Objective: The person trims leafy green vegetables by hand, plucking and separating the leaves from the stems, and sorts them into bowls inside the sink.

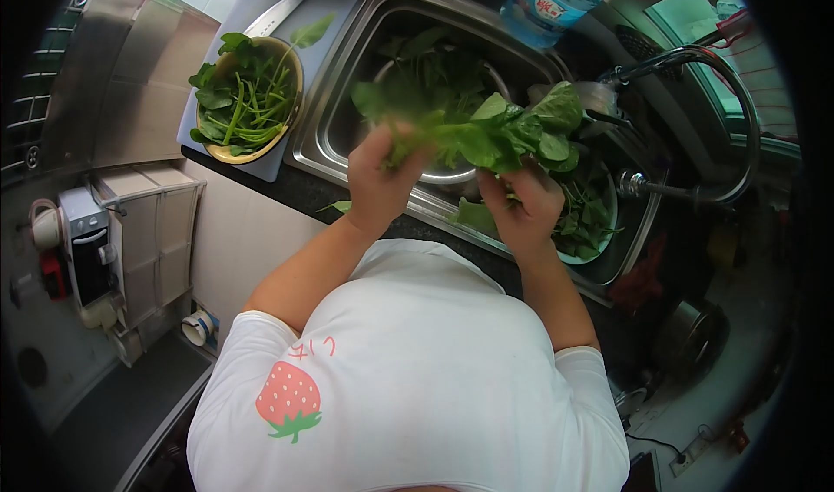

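Over the double sink, my left hand (382, 175) is closed around the stem end of some leafy greens (486, 140); its fingertips are partly blurred. My right hand (526, 201) has its fingers closed on the same bunch, under the broad leaves at the right. Below them, a metal bowl (452, 178) with more greens sits in the left basin. A pale bowl (613, 214) of greens stands in the right basin, partly behind my right hand. To the left, a yellow bowl (248, 157) is heaped with cut leaves and stems.
The yellow bowl rests on a grey cutting board (339, 10), beside a knife (282, 10). A curved faucet (754, 118) arches at the right. A clear blue-tinted plastic jug (546, 14) stands behind the sink (304, 149). A loose leaf (339, 206) lies on the counter edge.
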Tool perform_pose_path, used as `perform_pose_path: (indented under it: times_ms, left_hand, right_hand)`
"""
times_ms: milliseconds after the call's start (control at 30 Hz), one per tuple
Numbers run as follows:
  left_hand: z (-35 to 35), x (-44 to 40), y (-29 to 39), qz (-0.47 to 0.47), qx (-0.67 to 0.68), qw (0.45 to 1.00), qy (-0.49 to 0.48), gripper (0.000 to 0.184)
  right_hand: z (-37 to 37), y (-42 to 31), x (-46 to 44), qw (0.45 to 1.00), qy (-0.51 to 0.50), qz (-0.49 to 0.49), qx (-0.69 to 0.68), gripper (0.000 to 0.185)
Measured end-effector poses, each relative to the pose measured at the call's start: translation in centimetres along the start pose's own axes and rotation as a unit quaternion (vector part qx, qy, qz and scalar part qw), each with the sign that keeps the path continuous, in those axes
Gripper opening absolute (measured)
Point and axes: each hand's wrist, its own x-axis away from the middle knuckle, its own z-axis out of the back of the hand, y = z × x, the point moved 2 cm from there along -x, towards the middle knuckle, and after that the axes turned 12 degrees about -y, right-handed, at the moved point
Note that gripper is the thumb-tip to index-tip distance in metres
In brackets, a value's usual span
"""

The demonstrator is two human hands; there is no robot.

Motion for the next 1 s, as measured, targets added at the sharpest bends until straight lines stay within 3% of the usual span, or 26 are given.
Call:
perform_pose_path:
  times_ms: [100,400,500,600,700,767,833,1000]
  left_hand:
    - [-0.2,-0.4,0.1,0.079,0.102,0.990,0.051,0.019]
    - [0.0,-1.0,-0.4,0.163,0.236,0.956,0.057,0.015]
    - [0.1,-1.0,-0.9,0.178,0.257,0.949,0.034,0.014]
    - [0.4,-1.0,-1.1,0.202,0.264,0.943,0.006,0.014]
    - [0.0,-1.0,-0.9,0.209,0.278,0.937,-0.015,0.015]
    - [-0.4,-1.0,-0.7,0.212,0.289,0.933,-0.026,0.016]
    - [-0.8,-1.0,-0.6,0.221,0.299,0.928,-0.037,0.016]
    - [-1.0,-0.7,-0.3,0.250,0.322,0.911,-0.064,0.018]
  right_hand:
    - [0.3,-0.7,0.3,0.987,-0.035,0.123,0.094,0.026]
    - [0.2,-0.1,1.1,0.985,-0.048,0.133,0.101,0.026]
    - [0.9,-0.7,0.4,0.994,-0.105,0.032,-0.001,0.021]
    - [2.8,1.2,1.0,0.962,0.090,-0.190,-0.174,0.022]
    - [4.2,2.5,-1.6,0.992,0.104,-0.064,-0.004,0.024]
    - [3.6,1.9,-2.5,0.988,-0.010,0.029,0.153,0.022]
    - [2.1,1.4,-2.8,0.946,-0.092,0.101,0.295,0.019]
    - [-0.8,2.7,-2.7,0.949,-0.110,0.103,0.277,0.014]
